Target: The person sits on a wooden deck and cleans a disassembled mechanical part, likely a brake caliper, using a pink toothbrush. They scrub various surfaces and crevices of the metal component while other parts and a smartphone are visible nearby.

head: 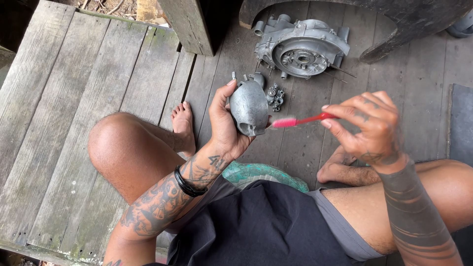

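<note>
Here, in the head view, my left hand is clenched round a rounded grey metal cover, held up just left of the frame's centre, thumb on its near edge and fingers wrapped behind it. My right hand, right of centre, pinches the handle of a red toothbrush between thumb and fingers; its pink bristle head is blurred and sits just beside, perhaps touching, the cover's lower right edge. I judge this to be the scrubbing step, the brush working at the cover's lower rim near a small opening. The next stroke, as I judge it, calls for a steady left grip so the cover does not twist, and short passes of the bristles along the edge.

On the grey wooden planks, in the upper middle of the frame, lies a large aluminium engine casing with a round recess. Between it and the cover sits a little cluster of small metal parts. My bare foot rests on the boards left of the cover.
</note>
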